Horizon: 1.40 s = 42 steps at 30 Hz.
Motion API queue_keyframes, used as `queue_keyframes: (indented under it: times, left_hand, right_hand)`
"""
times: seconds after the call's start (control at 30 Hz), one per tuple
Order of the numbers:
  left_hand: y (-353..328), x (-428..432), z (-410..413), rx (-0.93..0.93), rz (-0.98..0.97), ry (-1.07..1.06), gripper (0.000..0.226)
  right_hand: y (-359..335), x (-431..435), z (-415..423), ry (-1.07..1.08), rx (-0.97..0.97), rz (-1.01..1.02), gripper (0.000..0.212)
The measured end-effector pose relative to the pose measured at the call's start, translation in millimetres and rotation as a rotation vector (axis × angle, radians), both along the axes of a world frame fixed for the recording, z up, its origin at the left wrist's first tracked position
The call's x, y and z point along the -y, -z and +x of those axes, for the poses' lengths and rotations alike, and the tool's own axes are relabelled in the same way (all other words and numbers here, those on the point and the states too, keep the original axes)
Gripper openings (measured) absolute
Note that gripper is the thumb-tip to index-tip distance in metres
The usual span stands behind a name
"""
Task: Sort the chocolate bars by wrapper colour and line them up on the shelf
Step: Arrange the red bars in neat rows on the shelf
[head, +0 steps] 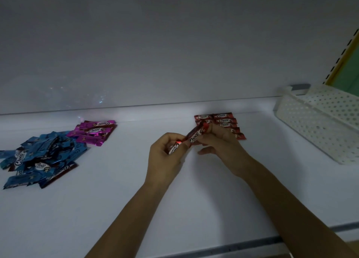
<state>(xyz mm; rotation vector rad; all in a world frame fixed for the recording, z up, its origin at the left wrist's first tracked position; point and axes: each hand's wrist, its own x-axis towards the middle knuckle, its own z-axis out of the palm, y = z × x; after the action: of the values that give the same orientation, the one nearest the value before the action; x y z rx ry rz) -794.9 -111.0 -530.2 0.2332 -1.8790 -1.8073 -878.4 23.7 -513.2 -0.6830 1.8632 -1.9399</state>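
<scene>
- White perforated plastic basket [318, 125] at right rear of white shelf [194, 195]; contents hidden.
- Red foil-wrapped chocolate bar [194, 136], marked "Choco", pinched by curled fingers of left hand [165, 158] and right hand [223, 143], just before lined-up red bars [223, 119].
- Pink bars [93, 131] and heaped blue bars [38, 156] far left, same lettering.
- Wide shelf surface between heap, hands and front edge.

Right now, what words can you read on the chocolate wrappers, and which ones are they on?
"Choco" on the held red bar, pinched by left hand and right hand.
"Choco" on the red bars lined up behind.
"Choco", upside down, on the pink bars.
"Choco" on the blue bars in the pile.
"Choco", upside down, on a dark red bar at the pile's edge.
Smaller print everywhere is too small to read.
</scene>
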Motion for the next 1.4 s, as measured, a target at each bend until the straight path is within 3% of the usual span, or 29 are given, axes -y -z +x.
queue_keyframes:
  times: [0.2,0.43,0.53,0.7,0.8,0.9,0.97,1.07,1.17,1.3,1.4]
  left_hand:
    - [-2,-4,2,-0.007,-0.053,0.033,0.019]
    - [-1,-1,3,0.098,-0.041,-0.042,0.031]
    - [0,-1,3,0.070,-0.027,-0.034,0.040]
    - [-2,-2,4,0.036,0.062,0.013,0.017]
    - [-3,-5,5,0.037,0.057,0.024,0.023]
    - [-8,-6,6,0.011,0.187,0.057,0.032]
    - [-10,-8,7,0.004,0.203,0.088,0.032]
    - [-9,-8,7,-0.003,0.144,0.115,0.026]
    - [-3,-6,4,-0.018,0.127,0.104,0.019]
    - [0,-8,6,-0.038,-0.101,-0.017,0.015]
    - [3,-7,6,-0.168,-0.325,-0.130,0.020]
  right_hand:
    - [-6,-10,-5,0.101,-0.111,0.018,0.006]
    - [-3,-42,-25,0.300,-0.099,0.379,0.009]
    - [6,-42,-30,0.368,-0.245,0.620,0.016]
    - [8,-40,-29,0.448,-0.366,0.725,0.027]
    - [7,-40,-28,0.520,-0.381,0.764,0.034]
    - [0,-31,-22,0.532,-0.374,0.498,0.023]
    - [-7,-21,-10,0.304,-0.262,0.271,0.006]
    - [-9,-10,4,-0.013,-0.300,0.262,0.011]
    - [-9,-10,2,0.065,-0.231,0.177,0.014]
    - [-6,-10,2,0.104,-0.063,0.119,0.012]
    - [-6,-4,4,0.066,0.043,0.029,0.021]
